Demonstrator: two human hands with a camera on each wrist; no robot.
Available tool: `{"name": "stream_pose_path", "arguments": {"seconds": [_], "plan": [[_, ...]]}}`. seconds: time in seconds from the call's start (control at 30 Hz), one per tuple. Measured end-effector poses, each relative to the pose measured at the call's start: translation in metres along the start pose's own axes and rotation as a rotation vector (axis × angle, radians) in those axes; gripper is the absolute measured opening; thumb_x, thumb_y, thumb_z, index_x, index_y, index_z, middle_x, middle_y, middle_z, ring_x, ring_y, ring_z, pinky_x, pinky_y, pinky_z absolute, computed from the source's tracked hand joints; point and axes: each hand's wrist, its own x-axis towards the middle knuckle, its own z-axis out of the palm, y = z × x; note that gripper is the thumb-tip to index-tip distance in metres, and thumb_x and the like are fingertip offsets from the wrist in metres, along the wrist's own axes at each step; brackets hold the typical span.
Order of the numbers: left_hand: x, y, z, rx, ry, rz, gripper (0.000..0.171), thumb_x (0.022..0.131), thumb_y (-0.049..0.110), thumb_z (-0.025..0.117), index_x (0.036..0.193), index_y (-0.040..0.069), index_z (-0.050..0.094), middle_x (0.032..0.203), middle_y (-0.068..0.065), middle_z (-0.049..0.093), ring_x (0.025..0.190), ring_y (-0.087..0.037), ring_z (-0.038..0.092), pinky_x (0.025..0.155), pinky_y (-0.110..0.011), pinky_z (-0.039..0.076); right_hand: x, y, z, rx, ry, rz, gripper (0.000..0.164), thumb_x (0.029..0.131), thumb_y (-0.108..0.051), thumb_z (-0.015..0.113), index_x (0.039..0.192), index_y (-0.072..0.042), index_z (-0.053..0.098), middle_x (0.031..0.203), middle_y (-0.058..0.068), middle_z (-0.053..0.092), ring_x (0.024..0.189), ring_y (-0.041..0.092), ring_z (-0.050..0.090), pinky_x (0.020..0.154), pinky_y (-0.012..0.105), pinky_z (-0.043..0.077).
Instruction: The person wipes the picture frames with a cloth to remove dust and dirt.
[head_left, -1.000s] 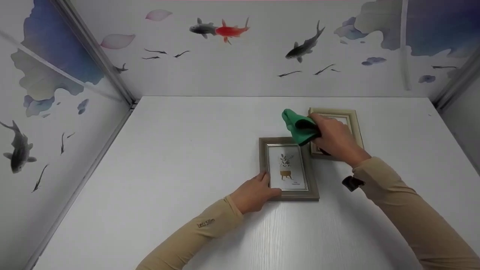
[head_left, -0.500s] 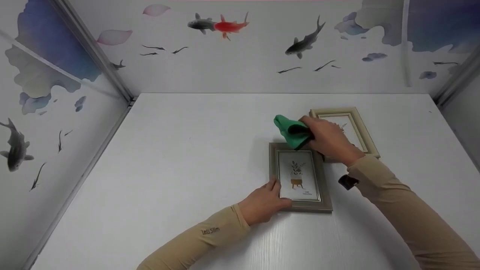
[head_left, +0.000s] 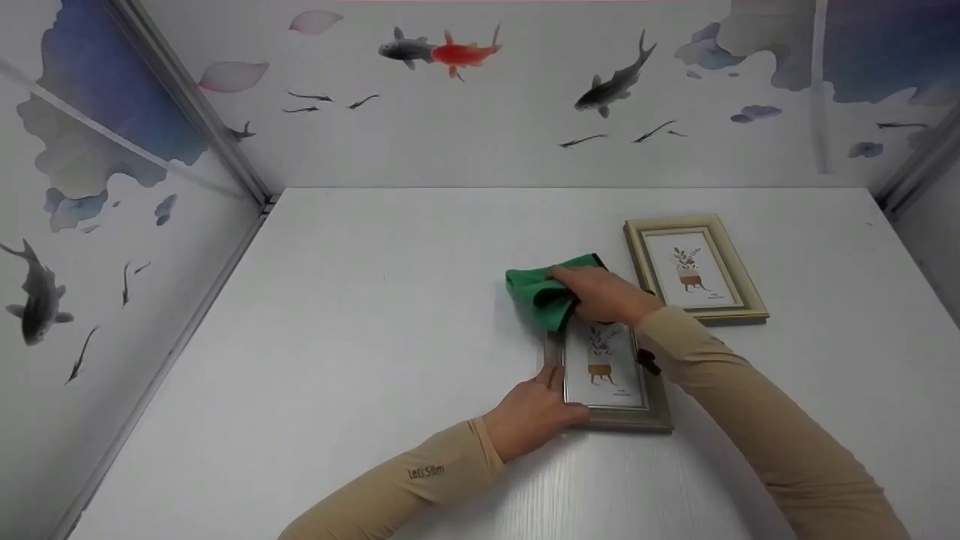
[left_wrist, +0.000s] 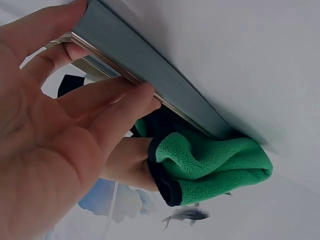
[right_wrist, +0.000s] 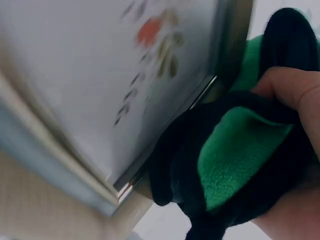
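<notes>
In the head view my left hand holds the lower left corner of a grey-brown picture frame, thumb on the bottom rail and fingers along the left rail. My right hand grips a folded green cloth with black edging, over the frame's upper left corner. The cloth and hand cover the top of the frame; its potted-plant print shows below them. Seen from the left wrist, the cloth bunches at the far end of the frame's side rail. The right wrist view shows the cloth against the frame's inner edge.
A second, gold-toned picture frame with a plant print lies behind and to the right, near the right forearm. Both rest on a white table. Fish-patterned panels enclose the table at the back and sides.
My right hand has moved the cloth left and down to the upper left corner, uncovering the gold-toned frame. The grey-brown frame, with my left hand on it, has shifted right and nearer.
</notes>
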Motion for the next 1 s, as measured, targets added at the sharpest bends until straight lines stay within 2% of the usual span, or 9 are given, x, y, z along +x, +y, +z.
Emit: {"name": "stream_pose_path", "arguments": {"seconds": [0.23,0.47,0.63,0.73,0.83,1.0], "plan": [[0.002,0.001,-0.002,0.071,-0.021,-0.010,0.010,0.094,0.019,0.061,0.097,0.027,0.066,0.106,-0.025,0.066,0.100,-0.031,0.065,0.061,-0.028,0.056,-0.014,0.028,-0.011,0.027,0.002,0.029,0.061,0.079,0.019,0.059,0.136,-0.002,0.051,0.122,0.019,0.059,0.113,0.036,0.055,0.095,0.053,0.042],[0.001,0.001,-0.005,0.064,-0.062,-0.015,0.011,0.094,0.019,0.061,0.098,0.027,0.066,0.107,-0.025,0.065,0.101,-0.031,0.064,0.061,-0.029,0.056,-0.026,0.042,-0.023,0.024,-0.013,0.048,0.044,0.083,0.011,0.063,0.125,0.001,0.057,0.113,0.019,0.063,0.105,0.036,0.058,0.091,0.053,0.044],[0.000,0.001,-0.005,0.065,-0.057,-0.010,0.012,0.095,0.020,0.060,0.102,0.027,0.065,0.108,-0.025,0.065,0.102,-0.031,0.064,0.066,-0.031,0.057,-0.020,0.033,-0.026,-0.067,-0.052,0.087,0.034,0.085,0.005,0.065,0.119,0.002,0.060,0.106,0.018,0.064,0.099,0.035,0.059,0.087,0.052,0.046],[0.001,0.002,-0.004,0.071,-0.056,-0.010,0.012,0.095,0.021,0.061,0.101,0.029,0.067,0.108,-0.025,0.066,0.103,-0.031,0.064,0.069,-0.031,0.056,-0.008,0.020,-0.023,-0.086,-0.075,0.069,0.034,0.085,0.005,0.066,0.119,0.001,0.060,0.104,0.017,0.063,0.097,0.033,0.059,0.086,0.050,0.047],[0.002,0.002,-0.004,0.085,-0.062,-0.010,0.012,0.094,0.022,0.062,0.098,0.031,0.069,0.106,-0.023,0.067,0.103,-0.030,0.063,0.071,-0.030,0.056,0.007,0.005,-0.017,-0.048,-0.082,0.032,0.036,0.083,0.010,0.064,0.117,-0.002,0.061,0.106,0.014,0.062,0.097,0.030,0.057,0.087,0.047,0.046],[0.002,0.001,-0.006,0.072,-0.068,-0.001,0.013,0.093,0.020,0.063,0.097,0.031,0.069,0.101,-0.019,0.069,0.104,-0.030,0.063,0.075,-0.030,0.055,0.021,-0.008,-0.007,0.019,-0.087,0.000,0.050,0.080,0.015,0.060,0.124,-0.009,0.060,0.123,0.010,0.059,0.112,0.028,0.053,0.098,0.048,0.041]]}}
